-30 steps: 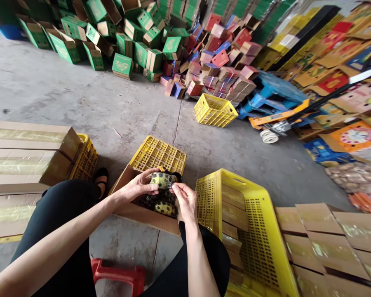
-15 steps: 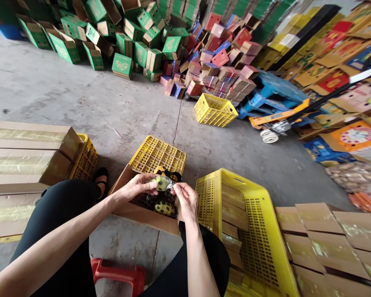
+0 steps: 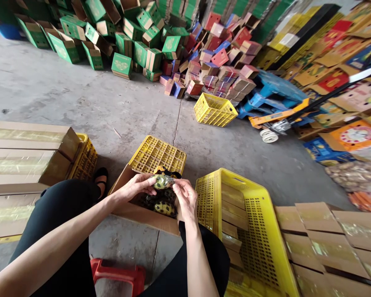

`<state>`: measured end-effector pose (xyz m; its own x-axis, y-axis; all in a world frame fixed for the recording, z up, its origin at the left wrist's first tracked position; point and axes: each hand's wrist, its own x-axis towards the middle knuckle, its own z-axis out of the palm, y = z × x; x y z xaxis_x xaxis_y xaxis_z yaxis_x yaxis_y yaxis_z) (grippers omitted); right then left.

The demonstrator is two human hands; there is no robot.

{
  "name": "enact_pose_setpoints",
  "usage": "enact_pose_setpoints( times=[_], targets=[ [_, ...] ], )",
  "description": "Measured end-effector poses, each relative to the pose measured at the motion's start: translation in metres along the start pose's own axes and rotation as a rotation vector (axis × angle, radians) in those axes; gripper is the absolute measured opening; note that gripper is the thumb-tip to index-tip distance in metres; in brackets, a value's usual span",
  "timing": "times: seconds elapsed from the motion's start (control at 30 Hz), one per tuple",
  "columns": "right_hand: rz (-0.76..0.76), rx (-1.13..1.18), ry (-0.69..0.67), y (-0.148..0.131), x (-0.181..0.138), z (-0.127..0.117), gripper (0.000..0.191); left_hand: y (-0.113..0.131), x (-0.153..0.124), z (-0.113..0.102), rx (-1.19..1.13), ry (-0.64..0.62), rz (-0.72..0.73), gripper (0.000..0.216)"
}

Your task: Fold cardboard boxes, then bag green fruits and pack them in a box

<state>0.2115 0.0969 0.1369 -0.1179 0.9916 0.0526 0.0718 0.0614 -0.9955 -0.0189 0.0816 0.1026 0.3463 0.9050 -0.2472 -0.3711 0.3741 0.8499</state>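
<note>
My left hand [image 3: 137,185] and my right hand [image 3: 185,200] together grip a small yellow-green packet in clear wrap [image 3: 163,181]. They hold it over an open cardboard box [image 3: 142,214] that holds more dark and yellow packets [image 3: 162,206]. The box rests on the floor between my knees, against an upturned yellow crate [image 3: 157,154]. Both hands have their fingers pinched on the packet's ends.
A tall yellow crate with flat cardboard [image 3: 247,231] stands at my right, beside stacked taped cartons [image 3: 327,243]. More taped cartons [image 3: 24,161] lie left on another yellow crate. A red stool [image 3: 117,274] is under me. Green and red box piles [image 3: 173,45], a yellow basket [image 3: 214,109] and a pallet jack [image 3: 278,119] lie farther off.
The packet has been turned and folded smaller between my fingers. My right hand has shifted slightly up and left. Everything else stays put.
</note>
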Motion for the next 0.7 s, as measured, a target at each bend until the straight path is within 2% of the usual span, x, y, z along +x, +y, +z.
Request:
enact_pose_setpoints(
  times=[0.13, 0.47, 0.7],
  targets=[
    [-0.049, -0.035, 0.001, -0.0017, 0.0002, 0.0022, 0.030, -0.0011, 0.0014, -0.0001, -0.023, 0.019, -0.018, 0.054],
    [0.053, -0.046, -0.039, 0.0012, -0.0008, 0.0012, 0.025, 0.0007, -0.0015, 0.0077, -0.023, 0.049, -0.101, 0.056],
    [0.098, -0.040, -0.009, 0.0019, -0.0010, 0.0010, 0.027, 0.0034, -0.0058, 0.0079, -0.016, -0.015, -0.093, 0.054]
  ],
)
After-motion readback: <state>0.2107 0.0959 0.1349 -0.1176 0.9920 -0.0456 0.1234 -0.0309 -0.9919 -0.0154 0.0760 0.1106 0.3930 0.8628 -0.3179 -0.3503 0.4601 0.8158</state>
